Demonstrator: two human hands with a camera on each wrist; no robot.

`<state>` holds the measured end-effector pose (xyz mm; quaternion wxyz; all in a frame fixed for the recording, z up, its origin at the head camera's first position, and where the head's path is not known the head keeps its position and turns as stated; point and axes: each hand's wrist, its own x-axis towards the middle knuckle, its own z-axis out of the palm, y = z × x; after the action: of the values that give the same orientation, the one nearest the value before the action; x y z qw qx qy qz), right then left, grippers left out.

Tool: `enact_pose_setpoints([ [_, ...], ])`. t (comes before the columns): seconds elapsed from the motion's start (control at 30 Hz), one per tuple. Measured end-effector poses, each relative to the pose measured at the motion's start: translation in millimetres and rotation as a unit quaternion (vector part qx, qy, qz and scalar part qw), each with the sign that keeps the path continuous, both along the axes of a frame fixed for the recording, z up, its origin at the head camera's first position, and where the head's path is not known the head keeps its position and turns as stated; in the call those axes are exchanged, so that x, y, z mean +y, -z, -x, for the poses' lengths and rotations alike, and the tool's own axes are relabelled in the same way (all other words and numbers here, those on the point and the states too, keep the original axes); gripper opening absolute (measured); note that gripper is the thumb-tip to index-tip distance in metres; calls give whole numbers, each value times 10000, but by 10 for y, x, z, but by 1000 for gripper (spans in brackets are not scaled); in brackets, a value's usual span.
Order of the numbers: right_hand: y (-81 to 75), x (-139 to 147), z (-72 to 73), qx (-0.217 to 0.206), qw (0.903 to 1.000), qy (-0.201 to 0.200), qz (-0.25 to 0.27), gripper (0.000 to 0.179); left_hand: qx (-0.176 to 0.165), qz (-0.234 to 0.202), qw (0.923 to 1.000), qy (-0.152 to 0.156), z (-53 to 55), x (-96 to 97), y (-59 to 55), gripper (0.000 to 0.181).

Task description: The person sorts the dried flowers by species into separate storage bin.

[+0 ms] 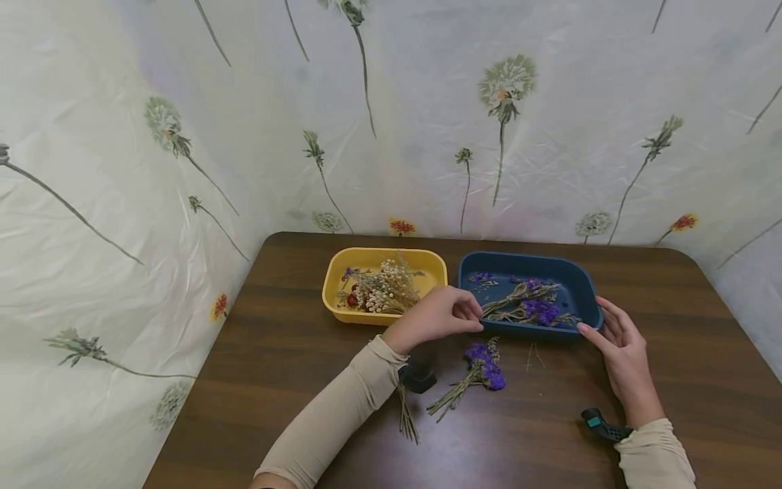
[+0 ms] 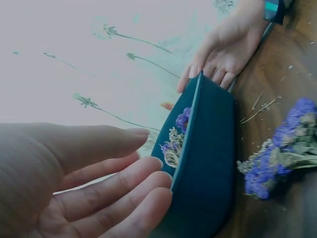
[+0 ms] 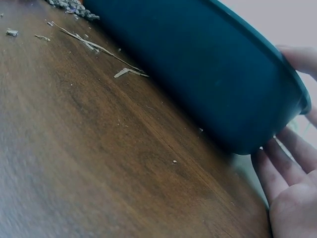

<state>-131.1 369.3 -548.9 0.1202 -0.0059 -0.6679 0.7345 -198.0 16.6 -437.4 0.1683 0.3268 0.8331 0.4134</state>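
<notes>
A blue tray point(image 1: 528, 331) stands at the back of the table, with small bundles of purple dried flowers point(image 1: 540, 311) inside. My right hand point(image 1: 624, 353) holds its right front corner, thumb at the rim and fingers against the end wall. At the left front corner is my left hand point(image 1: 435, 314). In the left wrist view its fingers point(image 2: 148, 171) are loosely bent, fingertips right at the tray's rim, with the thumb apart from them. A tied bunch of purple flowers point(image 1: 485, 363) lies on the table in front of the tray.
Left of the blue tray, a yellow tray point(image 1: 332, 311) holds cream dried flowers point(image 1: 387, 285) and a few red ones. Several bare stems point(image 1: 406, 418) show below my left wrist. Thin stem scraps point(image 1: 533, 356) lie before the blue tray. A flower-printed curtain point(image 1: 415, 183) hangs behind the table.
</notes>
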Motion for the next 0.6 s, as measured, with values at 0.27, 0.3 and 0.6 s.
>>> enact_pose_setpoints([
  [0.27,5,-4,-7,128,9999,-19,67,66,-191,-2,9998,83,-167,-142,198,21],
  [0.3,6,-6,-7,149,9999,-18,82,66,-167,42,9998,84,-186,-150,227,21],
  [0.6,14,-7,-4,102,9999,60,-11,66,-268,257,9992,117,-396,-155,446,20],
])
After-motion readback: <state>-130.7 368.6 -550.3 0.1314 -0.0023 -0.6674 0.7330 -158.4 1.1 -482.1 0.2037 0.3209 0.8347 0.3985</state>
